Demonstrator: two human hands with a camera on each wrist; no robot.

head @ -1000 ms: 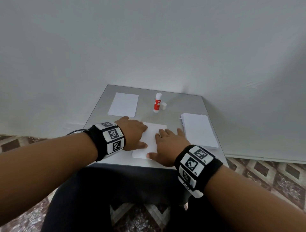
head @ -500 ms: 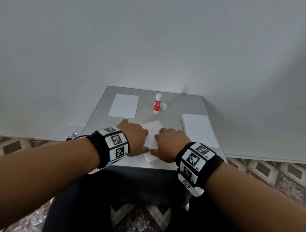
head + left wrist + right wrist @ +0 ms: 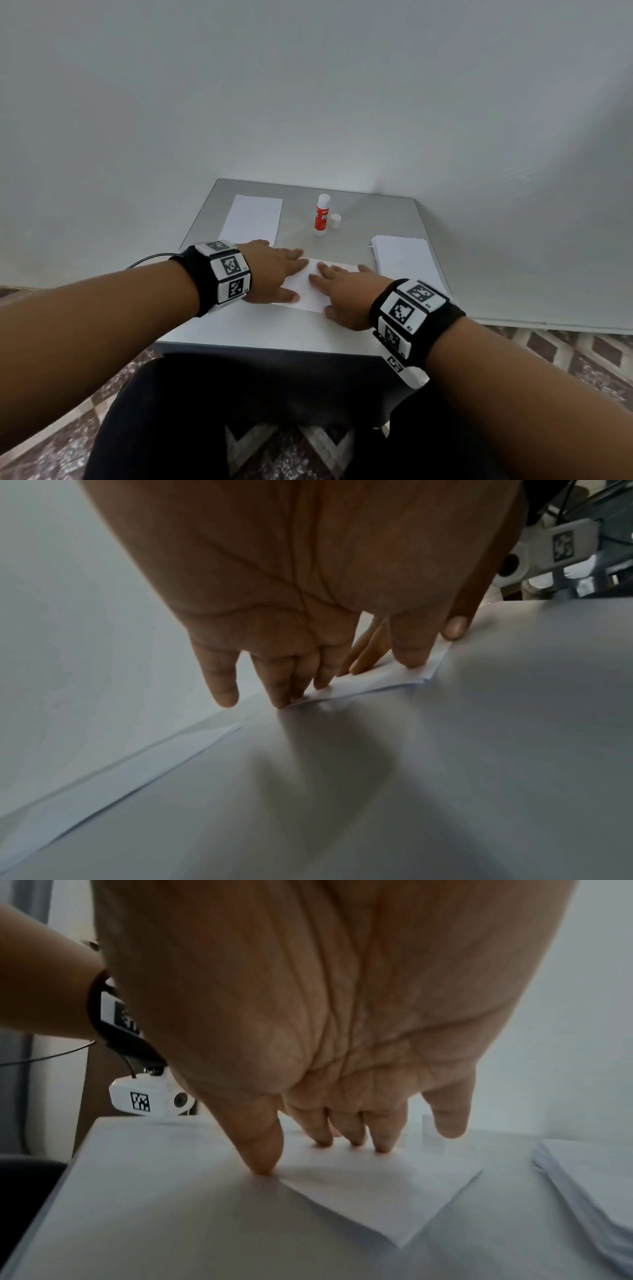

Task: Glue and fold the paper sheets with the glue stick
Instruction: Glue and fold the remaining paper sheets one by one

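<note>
Both hands lie flat, fingers straight, on a folded sheet [image 3: 310, 289] at the near middle of the grey counter [image 3: 383, 219]: the left hand [image 3: 274, 270] on its left part, the right hand [image 3: 346, 294] on its right. Behind them a glue stick [image 3: 322, 215] stands upright, its cap [image 3: 335, 221] just beside it. A single sheet [image 3: 253, 219] lies far left, a paper stack [image 3: 406, 260] at the right.

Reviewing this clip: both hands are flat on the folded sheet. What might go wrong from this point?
1. The glue stick stands uncapped, its cap beside it; a reaching hand may topple it, and the glue may dry.
2. The left hand and right hand press the folded sheet with fingertips only; it may slip and crease crooked.
3. The paper stack lies near the table edge; the right forearm may nudge it off.
</note>
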